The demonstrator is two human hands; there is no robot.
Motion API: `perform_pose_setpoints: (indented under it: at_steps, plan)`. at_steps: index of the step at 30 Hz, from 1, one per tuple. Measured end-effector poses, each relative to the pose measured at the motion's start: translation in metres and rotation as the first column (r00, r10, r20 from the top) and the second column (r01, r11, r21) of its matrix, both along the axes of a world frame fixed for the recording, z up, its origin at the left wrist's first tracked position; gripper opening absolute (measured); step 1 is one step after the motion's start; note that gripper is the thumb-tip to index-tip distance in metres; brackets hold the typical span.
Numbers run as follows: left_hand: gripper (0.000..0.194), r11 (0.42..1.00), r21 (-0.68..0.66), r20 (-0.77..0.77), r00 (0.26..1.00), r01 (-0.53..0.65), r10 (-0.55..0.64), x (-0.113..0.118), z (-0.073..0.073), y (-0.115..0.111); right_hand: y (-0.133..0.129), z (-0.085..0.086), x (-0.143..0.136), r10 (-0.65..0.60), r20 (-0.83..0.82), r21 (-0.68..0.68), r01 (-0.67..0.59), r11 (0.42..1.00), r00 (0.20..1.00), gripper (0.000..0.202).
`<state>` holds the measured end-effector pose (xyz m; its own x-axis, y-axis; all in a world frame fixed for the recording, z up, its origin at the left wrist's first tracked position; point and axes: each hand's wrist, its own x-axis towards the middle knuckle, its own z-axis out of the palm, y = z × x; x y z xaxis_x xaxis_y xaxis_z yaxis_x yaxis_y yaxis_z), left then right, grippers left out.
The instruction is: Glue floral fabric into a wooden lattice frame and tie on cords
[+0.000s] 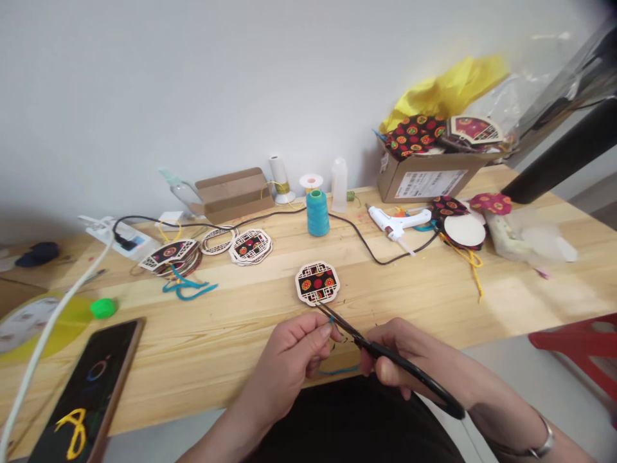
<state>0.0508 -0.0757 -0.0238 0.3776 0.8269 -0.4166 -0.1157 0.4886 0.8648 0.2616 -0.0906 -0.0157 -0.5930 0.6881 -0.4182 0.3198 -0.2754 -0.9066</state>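
At the near edge of the wooden worktop (434, 302), seen from my head camera, both my hands are close together. My left hand (289, 360) has its fingers (324, 332) closed in a pinch on a small piece of teal cord (332, 319), which is almost hidden between the fingertips. My right hand (414, 357) has its fingers wrapped closed around the handles of the black scissors (385, 354). The blades point up and to the left, and their tips are at the pinched cord, just below the small ornament (317, 282). This ornament is a flat piece with a pale lattice frame and black cloth with red and yellow circles; it lies flat on the worktop, just beyond my left fingers. I cannot tell if the scissor tips touch it.

Farther back stands a teal thread spool (317, 213), and to the right of it lies a white glue gun (398, 223) with its dark cable across the wood. Left of the spool lies a stack of similar ornaments (250, 246). A cardboard box (427, 177) with patterned pieces stands at the back right. A phone (84, 392) lies at the near left, beside a white cable (53, 321).
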Motion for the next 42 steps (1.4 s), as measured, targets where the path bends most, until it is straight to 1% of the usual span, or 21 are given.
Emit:
perform_pose_setpoints:
  at_steps: [5, 9, 12, 14, 18, 20, 21, 22, 24, 25, 26, 28, 32, 34, 35, 37, 38, 39, 40, 41, 42]
  plan:
    - [0.023, 1.0, -0.001, -0.008, 1.0, 0.0, 0.0, 0.0, -0.001, 0.0, 0.001, 0.0, -0.004, -0.021, -0.046, -0.023, 0.02, 1.0, 0.999, 0.058]
    - [0.022, 1.0, -0.012, -0.013, 1.0, -0.007, 0.007, -0.001, -0.002, 0.0, 0.003, -0.001, -0.004, -0.052, -0.027, -0.044, 0.051, 0.998, 0.998, 0.046]
    - [0.022, 1.0, -0.017, -0.011, 1.0, -0.013, 0.013, -0.001, -0.002, 0.0, 0.003, 0.001, -0.002, -0.048, 0.028, -0.029, 0.048, 0.998, 0.998, 0.035]
    - [0.021, 0.999, -0.031, -0.012, 0.999, -0.037, 0.037, -0.001, -0.002, 0.0, 0.0, 0.006, 0.001, -0.034, 0.082, 0.021, 0.032, 0.999, 0.996, 0.027]
    - [0.022, 0.992, -0.065, -0.026, 0.994, -0.11, 0.109, -0.001, 0.0, 0.002, -0.008, 0.016, 0.015, 0.018, 0.29, 0.13, -0.058, 0.99, 0.957, 0.015]
    - [0.022, 0.988, -0.073, -0.022, 0.991, -0.134, 0.132, -0.001, 0.001, 0.003, -0.01, 0.016, 0.03, -0.052, 0.494, 0.268, -0.095, 0.959, 0.868, 0.013]
    - [0.022, 0.987, -0.078, -0.017, 0.99, -0.143, 0.142, -0.001, 0.001, 0.003, -0.01, 0.014, 0.039, -0.138, 0.612, 0.352, -0.113, 0.929, 0.779, 0.015]
    - [0.021, 0.985, -0.084, -0.013, 0.989, -0.15, 0.149, 0.0, 0.001, 0.003, -0.009, 0.012, 0.05, -0.243, 0.716, 0.425, -0.132, 0.896, 0.655, 0.02]
    - [0.021, 0.983, -0.094, -0.009, 0.988, -0.156, 0.156, 0.0, 0.001, 0.004, -0.007, 0.006, 0.072, -0.398, 0.82, 0.487, -0.134, 0.863, 0.411, 0.032]
    - [0.021, 0.983, -0.096, -0.009, 0.988, -0.156, 0.156, 0.0, 0.0, 0.004, -0.006, 0.003, 0.083, -0.435, 0.838, 0.492, -0.113, 0.863, 0.329, 0.035]
    - [0.021, 0.983, -0.098, -0.011, 0.988, -0.157, 0.156, 0.001, 0.0, 0.004, -0.005, 0.001, 0.092, -0.453, 0.847, 0.492, -0.086, 0.867, 0.279, 0.037]
    - [0.023, 0.981, -0.1, -0.02, 0.986, -0.164, 0.163, 0.001, -0.002, 0.004, -0.005, -0.002, 0.107, -0.461, 0.849, 0.487, -0.042, 0.872, 0.259, 0.039]
    - [0.025, 0.977, -0.091, -0.026, 0.981, -0.193, 0.191, 0.0, -0.004, 0.004, -0.005, -0.001, 0.12, -0.481, 0.809, 0.531, -0.068, 0.845, 0.339, 0.032]
    - [0.025, 0.976, -0.086, -0.006, 0.98, -0.2, 0.201, 0.0, -0.004, 0.003, -0.003, 0.0, 0.123, -0.478, 0.816, 0.524, -0.065, 0.849, 0.326, 0.03]
    - [0.025, 0.975, -0.086, 0.006, 0.978, -0.206, 0.208, 0.0, -0.004, 0.003, -0.002, 0.0, 0.123, -0.469, 0.835, 0.501, -0.045, 0.864, 0.288, 0.032]
    - [0.024, 0.97, -0.089, 0.029, 0.973, -0.227, 0.23, -0.001, -0.003, 0.004, 0.002, 0.0, 0.119, -0.479, 0.864, 0.487, -0.02, 0.873, 0.153, 0.037]
    - [0.024, 0.966, -0.092, 0.04, 0.969, -0.241, 0.246, -0.001, -0.003, 0.004, 0.004, -0.001, 0.113, -0.529, 0.843, 0.534, -0.036, 0.845, 0.095, 0.037]
    - [0.024, 0.962, -0.097, 0.052, 0.964, -0.255, 0.261, -0.002, -0.003, 0.005, 0.006, -0.001, 0.104, -0.602, 0.794, 0.607, -0.072, 0.791, 0.081, 0.036]
    - [0.023, 0.957, -0.102, 0.063, 0.959, -0.27, 0.277, -0.002, -0.003, 0.005, 0.007, -0.002, 0.092, -0.681, 0.72, 0.694, -0.123, 0.71, 0.135, 0.033]
    - [0.023, 0.953, -0.108, 0.074, 0.954, -0.282, 0.291, -0.003, -0.004, 0.006, 0.009, -0.003, 0.077, -0.744, 0.619, 0.784, -0.138, 0.606, 0.251, 0.029]
    - [0.022, 0.951, -0.115, 0.085, 0.951, -0.287, 0.297, -0.003, -0.004, 0.006, 0.01, -0.005, 0.061, -0.711, 0.533, 0.831, -0.125, 0.542, 0.458, 0.025]
